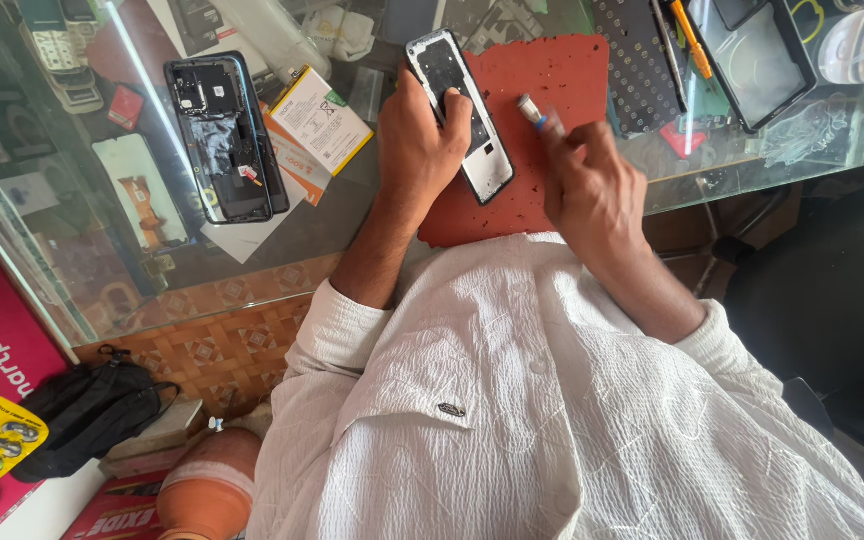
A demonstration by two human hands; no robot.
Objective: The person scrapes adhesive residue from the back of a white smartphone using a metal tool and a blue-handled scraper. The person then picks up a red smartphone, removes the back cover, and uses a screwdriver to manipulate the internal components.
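My left hand [424,140] grips an opened phone [460,110] with a silver frame and dark inside, holding it down on a red mat [562,85]. My right hand [592,180] hovers just right of the phone, pinching a small screwdriver [534,112] with a blue band and a pale cap. The tool's tip is hidden by my fingers. Both forearms come out of white sleeves.
A second opened phone [227,140] lies left on the glass counter [352,225] beside a white battery pack [320,118]. A dark perforated pad [637,60], an orange-handled tool [694,40] and a framed screen panel [757,55] sit at the far right. A black bag [92,410] is on the floor.
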